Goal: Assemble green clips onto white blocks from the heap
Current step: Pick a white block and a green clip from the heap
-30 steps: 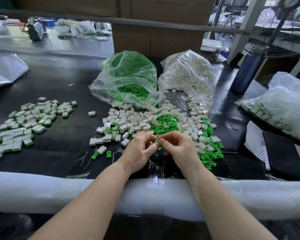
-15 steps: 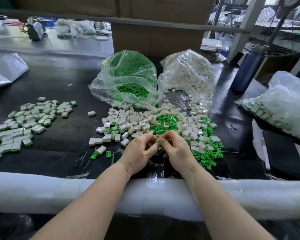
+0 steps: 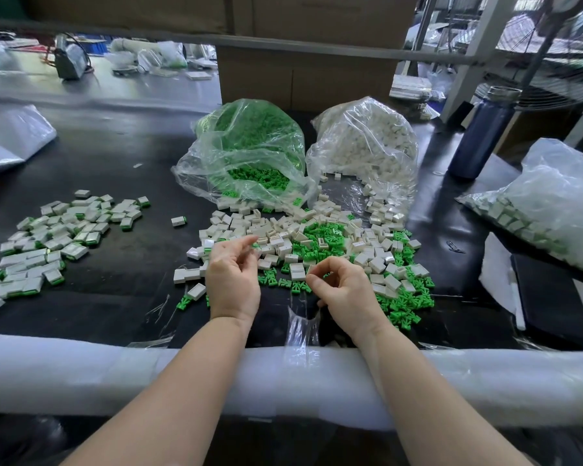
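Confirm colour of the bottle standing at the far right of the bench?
Dark navy blue bottle, with a clear cap; head view.

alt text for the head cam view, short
A person's left hand and right hand hover apart over a heap of white blocks and green clips on a black table, with assembled blocks piled at left and two open bags behind.

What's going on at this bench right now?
A person is fitting green clips onto white blocks. The left hand reaches with loose fingers toward the mixed heap of blocks and clips. The right hand is curled near the loose clips; whether it holds anything is unclear. Finished pieces lie in a pile to the left. Behind the heap sit a bag of green clips and a bag of white blocks.
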The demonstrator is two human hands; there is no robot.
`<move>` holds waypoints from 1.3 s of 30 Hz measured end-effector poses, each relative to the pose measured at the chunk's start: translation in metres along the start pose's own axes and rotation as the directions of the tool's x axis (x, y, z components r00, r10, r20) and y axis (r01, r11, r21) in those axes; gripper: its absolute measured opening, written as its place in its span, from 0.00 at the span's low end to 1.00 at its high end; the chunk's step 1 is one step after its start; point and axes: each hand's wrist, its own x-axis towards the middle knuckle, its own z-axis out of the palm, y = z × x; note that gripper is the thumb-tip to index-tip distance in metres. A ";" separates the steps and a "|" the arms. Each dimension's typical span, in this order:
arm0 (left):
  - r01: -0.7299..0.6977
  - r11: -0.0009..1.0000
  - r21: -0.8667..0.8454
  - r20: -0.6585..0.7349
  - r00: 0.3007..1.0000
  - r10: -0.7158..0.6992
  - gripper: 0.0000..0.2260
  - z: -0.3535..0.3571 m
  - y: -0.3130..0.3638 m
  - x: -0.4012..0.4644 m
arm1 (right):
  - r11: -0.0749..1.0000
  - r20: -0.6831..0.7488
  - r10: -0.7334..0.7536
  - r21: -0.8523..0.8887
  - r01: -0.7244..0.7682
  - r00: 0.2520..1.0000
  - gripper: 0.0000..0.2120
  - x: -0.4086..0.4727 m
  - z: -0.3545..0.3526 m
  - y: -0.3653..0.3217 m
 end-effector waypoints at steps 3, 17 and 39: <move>0.044 0.998 0.034 -0.062 0.997 -0.042 0.13 -0.001 0.000 0.002 | 0.995 -0.007 -0.040 -0.095 0.039 0.999 0.08 -0.001 0.002 0.000; 0.025 0.915 0.402 0.180 0.978 -0.106 0.23 0.002 -0.001 -0.002 | 0.966 -0.049 -0.039 -0.256 0.025 0.998 0.04 -0.001 0.000 0.001; -0.414 0.793 0.447 0.490 0.855 0.170 0.08 0.013 -0.004 -0.010 | 0.814 0.013 -0.102 -0.574 0.091 0.995 0.06 0.000 0.008 0.001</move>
